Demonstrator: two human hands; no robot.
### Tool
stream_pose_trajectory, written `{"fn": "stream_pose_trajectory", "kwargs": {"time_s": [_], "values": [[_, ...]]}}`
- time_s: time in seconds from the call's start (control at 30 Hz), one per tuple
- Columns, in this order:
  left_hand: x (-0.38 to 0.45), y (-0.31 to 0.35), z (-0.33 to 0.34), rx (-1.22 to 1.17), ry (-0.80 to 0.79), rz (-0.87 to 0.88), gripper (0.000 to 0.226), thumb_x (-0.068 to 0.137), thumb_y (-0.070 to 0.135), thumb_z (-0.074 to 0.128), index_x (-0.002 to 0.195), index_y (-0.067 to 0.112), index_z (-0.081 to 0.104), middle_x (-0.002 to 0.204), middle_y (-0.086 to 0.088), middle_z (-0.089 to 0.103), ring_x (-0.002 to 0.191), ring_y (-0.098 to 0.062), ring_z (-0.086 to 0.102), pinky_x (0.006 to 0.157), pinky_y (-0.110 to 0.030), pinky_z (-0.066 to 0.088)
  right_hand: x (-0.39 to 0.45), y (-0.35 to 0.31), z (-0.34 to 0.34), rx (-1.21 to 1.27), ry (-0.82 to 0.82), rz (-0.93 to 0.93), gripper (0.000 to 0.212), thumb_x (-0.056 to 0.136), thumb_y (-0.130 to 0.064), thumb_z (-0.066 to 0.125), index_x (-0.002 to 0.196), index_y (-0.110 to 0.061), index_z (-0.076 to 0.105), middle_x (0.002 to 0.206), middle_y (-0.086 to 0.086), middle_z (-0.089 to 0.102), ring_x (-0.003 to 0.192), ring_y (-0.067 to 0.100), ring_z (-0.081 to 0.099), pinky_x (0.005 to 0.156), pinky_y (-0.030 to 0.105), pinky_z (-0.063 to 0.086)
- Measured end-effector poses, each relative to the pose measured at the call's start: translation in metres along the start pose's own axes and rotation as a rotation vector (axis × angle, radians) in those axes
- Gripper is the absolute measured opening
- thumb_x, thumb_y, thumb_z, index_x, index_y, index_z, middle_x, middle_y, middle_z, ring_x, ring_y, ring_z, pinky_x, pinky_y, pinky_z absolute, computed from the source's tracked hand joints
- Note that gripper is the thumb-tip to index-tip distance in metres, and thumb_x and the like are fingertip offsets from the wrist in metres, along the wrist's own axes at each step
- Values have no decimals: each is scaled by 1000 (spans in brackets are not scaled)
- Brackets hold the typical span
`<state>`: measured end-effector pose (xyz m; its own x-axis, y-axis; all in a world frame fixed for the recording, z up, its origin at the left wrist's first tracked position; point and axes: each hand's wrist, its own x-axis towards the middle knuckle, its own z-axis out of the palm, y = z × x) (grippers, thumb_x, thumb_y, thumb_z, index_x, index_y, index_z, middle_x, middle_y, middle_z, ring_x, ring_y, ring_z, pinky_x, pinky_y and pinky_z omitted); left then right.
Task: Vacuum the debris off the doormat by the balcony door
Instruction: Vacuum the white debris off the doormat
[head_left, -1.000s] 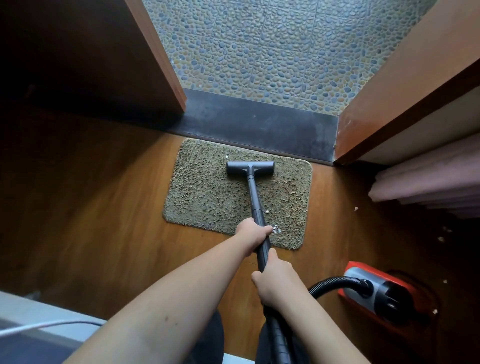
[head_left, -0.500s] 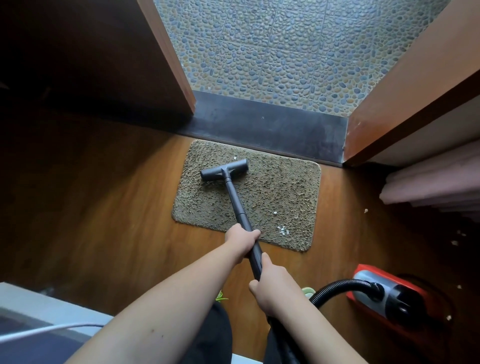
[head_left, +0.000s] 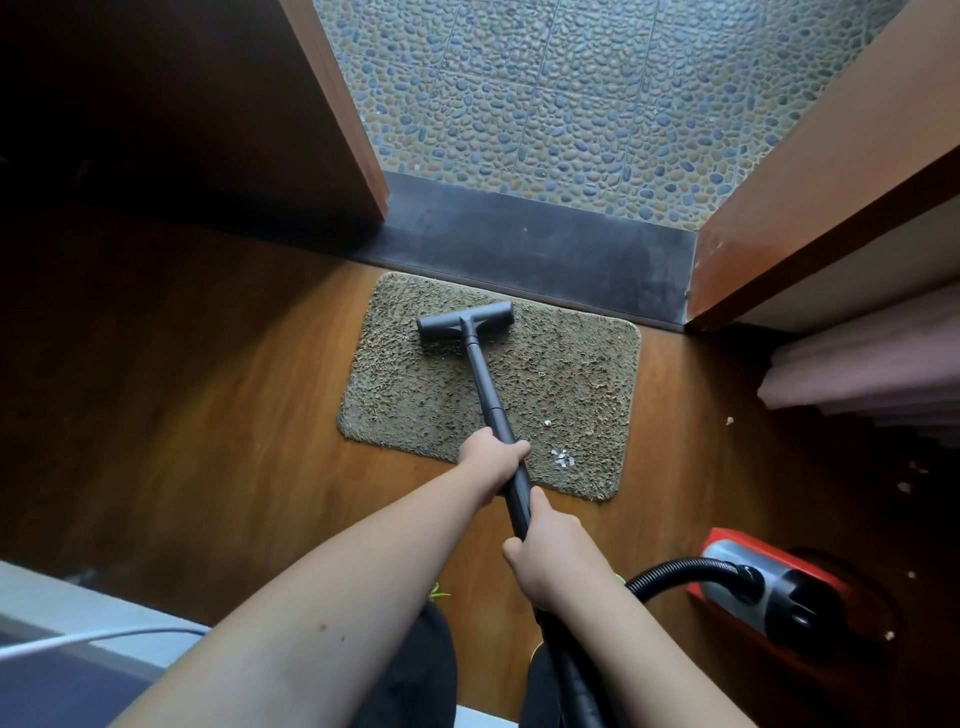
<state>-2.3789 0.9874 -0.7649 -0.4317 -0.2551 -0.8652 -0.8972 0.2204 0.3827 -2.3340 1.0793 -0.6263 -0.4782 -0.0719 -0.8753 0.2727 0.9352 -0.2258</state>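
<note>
While the doormat (head_left: 441, 395) lies flat on the wooden floor (head_left: 208, 415) with its far edge just beside the dark threshold (head_left: 545, 249) of the balcony door, the black vacuum wand (head_left: 485, 387) slants across it from the near edge toward the doorway. The T-shaped floor nozzle (head_left: 465, 322) rests on the mat's far-left part, tilted a little so its right end sits farther away than its left. The left hand (head_left: 493, 457) has its grip clamped on the wand, fingers wrapped over the tube at the mat's near edge, and the right hand (head_left: 550, 556) has its grip clamped on the same wand lower down, nearer the body, thumb lying along the tube. A small cluster of pale debris (head_left: 562, 457) lies on the mat near its near-right corner, just right of the left hand, with a smaller white speck (head_left: 547, 423) a little beyond it. A ribbed black hose (head_left: 675, 569) curves from below the right hand to the red and grey vacuum canister (head_left: 769, 592) on the floor at the right. More pale scraps (head_left: 729, 421) dot the floor to the right of the mat, near folded pink fabric (head_left: 872, 374). Beyond the threshold the pebble-patterned balcony tiles (head_left: 571, 104) show between the brown door frames (head_left: 343, 114).
</note>
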Motion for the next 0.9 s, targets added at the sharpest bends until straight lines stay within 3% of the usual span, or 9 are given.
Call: {"fn": "stream_pose_trajectory", "kwargs": {"time_s": [0.1, 0.27, 0.5, 0.7, 0.9], "values": [[10, 9, -5, -23, 2, -7, 35, 83, 28, 68, 109, 9, 54, 105, -12, 61, 87, -29, 63, 53, -30, 52, 12, -8, -7, 3, 5, 6, 62, 94, -28, 47, 148, -15, 21, 132, 13, 54, 117, 30, 56, 89, 32, 46], [23, 23, -10, -53, 3, -8, 40, 79, 27, 70, 111, 6, 57, 105, -16, 63, 89, -32, 66, 56, -34, 55, 27, -19, -14, -15, 23, 13, 53, 93, -30, 50, 139, -13, 33, 128, 14, 55, 116, 32, 55, 90, 35, 46], [24, 25, -15, -53, 1, -22, 38, 82, 27, 68, 112, 6, 57, 106, -17, 63, 88, -31, 65, 48, -29, 49, 30, -26, -14, -16, 29, 8, 56, 92, -31, 51, 141, -11, 30, 128, 15, 54, 118, 33, 54, 91, 35, 45], [21, 19, -15, -11, 33, -24, 44, 80, 33, 69, 114, 8, 56, 107, -14, 63, 93, -32, 64, 70, -38, 59, 28, -24, -5, -2, 6, 20, 62, 93, -30, 49, 147, -13, 24, 131, 14, 52, 119, 32, 53, 91, 36, 46], [4, 10, 5, -7, 13, -41, 42, 79, 33, 69, 111, 10, 53, 108, -13, 61, 91, -32, 65, 74, -45, 60, 17, 2, -3, -13, -9, 39, 60, 93, -29, 49, 146, -16, 25, 128, 12, 55, 113, 31, 57, 83, 32, 46]]}}
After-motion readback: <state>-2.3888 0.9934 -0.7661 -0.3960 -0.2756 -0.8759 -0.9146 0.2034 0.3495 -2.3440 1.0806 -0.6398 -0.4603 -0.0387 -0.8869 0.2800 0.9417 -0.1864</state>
